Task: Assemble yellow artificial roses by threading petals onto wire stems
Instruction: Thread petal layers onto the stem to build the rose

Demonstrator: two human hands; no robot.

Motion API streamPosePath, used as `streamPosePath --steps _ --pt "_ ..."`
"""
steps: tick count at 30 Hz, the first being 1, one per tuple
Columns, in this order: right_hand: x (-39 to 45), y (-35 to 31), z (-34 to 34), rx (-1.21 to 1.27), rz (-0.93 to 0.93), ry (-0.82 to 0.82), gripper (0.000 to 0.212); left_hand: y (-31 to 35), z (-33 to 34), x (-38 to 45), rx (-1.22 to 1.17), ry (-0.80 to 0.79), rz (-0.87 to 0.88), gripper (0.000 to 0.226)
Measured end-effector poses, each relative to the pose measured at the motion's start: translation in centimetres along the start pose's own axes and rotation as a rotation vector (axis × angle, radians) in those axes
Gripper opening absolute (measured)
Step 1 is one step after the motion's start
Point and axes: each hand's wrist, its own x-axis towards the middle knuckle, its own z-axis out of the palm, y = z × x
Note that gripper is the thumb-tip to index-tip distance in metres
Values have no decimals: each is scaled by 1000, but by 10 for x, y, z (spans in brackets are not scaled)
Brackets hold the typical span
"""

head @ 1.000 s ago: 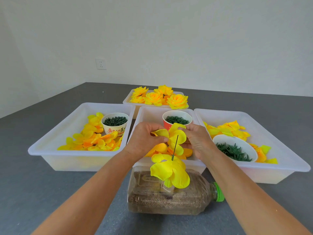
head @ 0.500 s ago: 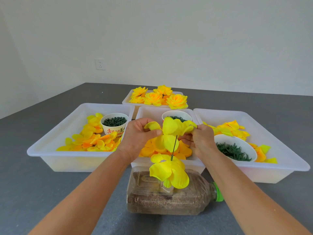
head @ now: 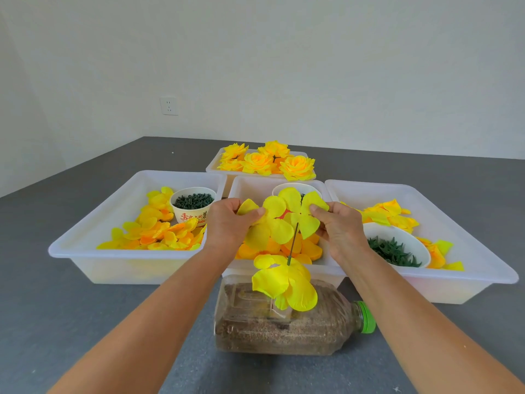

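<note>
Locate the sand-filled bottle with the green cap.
In the head view the bottle lies on its side at bottom centre, between both forearms, just in front of the middle tray, cap pointing right.

Yellow petal layer [head: 279,220]: flat multi-lobed piece, spread wide btwn both hands' fingers, left thumb and fingers pinching one lobe, right fingertips pinching the opposite lobe. Thin green wire stem [head: 292,245] runs w/ a slight tilt from the layer's centre, just below and btwn the fingers, down to a second petal cluster [head: 284,282], bright yellow, lobes drooping, well below the fingertips.
</note>
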Motion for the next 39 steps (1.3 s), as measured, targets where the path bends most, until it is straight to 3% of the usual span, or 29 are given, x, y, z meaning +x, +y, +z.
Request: streamPosePath --steps 7,9,13,15,20,23,25,27,33,35,39 --pt "0 1 1 -80 -9 10 22 8 0 -9 285 -86 155 21" --pt "1 1 2 -106 -8 7 24 14 -8 -16 227 -129 246 26" --pt "3 3 1 -160 -15 3 24 33 -39 -39 -113 -373 265 9" --pt "4 4 1 -207 -30 -11 24 41 -57 -49 -194 -492 297 18" --pt "6 8 6 -375 -29 -99 15 59 -76 -77 84 -695 460 30" --pt "6 9 6 -615 -67 -176 17 56 -72 -86 304 -705 552 30" --pt "2 8 6 -930 -168 -200 33 53 -69 -88 370 -683 581 23" --pt "-11 2 4 -1025 -321 -167 37 52 -68 -87 391 -657 608 15" --pt "-99 -19 -15 -433 -700 -53 13 50 -70 -85 402 -630 582 8" --pt "-127 -24 -23 -432 -869 -119 3 49 -70 -85 412 -628 564 6" --pt "-156 -23 -25 -706 -965 -338 28 48 -69 -83 399 -573 515 8"
